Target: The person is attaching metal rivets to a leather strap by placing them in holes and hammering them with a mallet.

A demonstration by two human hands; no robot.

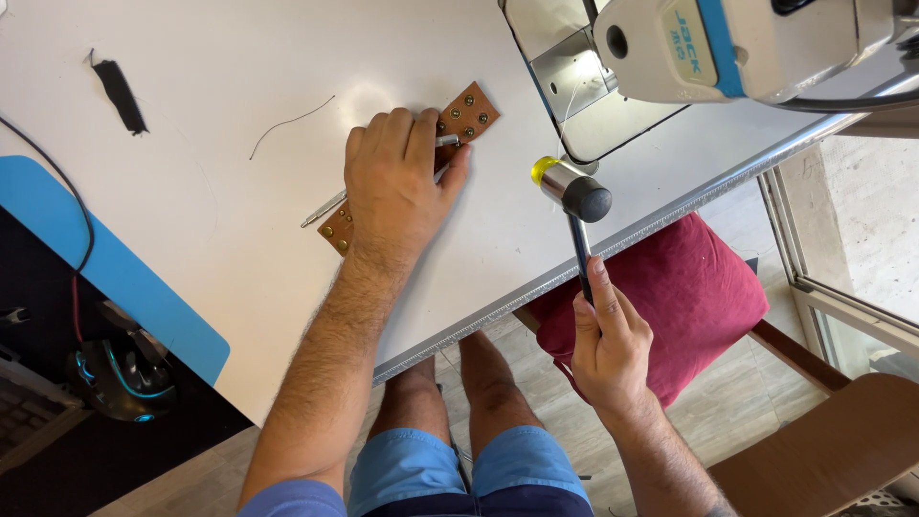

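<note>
Left hand (394, 182) pressed flat on a brown leather strip (466, 113) studded with small metal rivets, pinning it to the white desk (220, 182) so it cannot slide. Fingers (421, 129) of that hand curled around a thin metal punch (324, 208), steadying it at the strip; shaft lying low, pointing out from under the palm toward the left. Strip set at a slant near the desk's middle, one end peeking out beyond the fingertips, the other by the wrist. Right hand (605, 335) clenched on the dark handle of a small mallet (572, 189), gripped low for swing, head raised off the desk edge, just right of the strip. Mallet with one black face, one yellow. Sewing machine (728, 43) at the far right, well apart. Loose thread (292, 123) and black scrap (120, 93) lying farther left.
</note>
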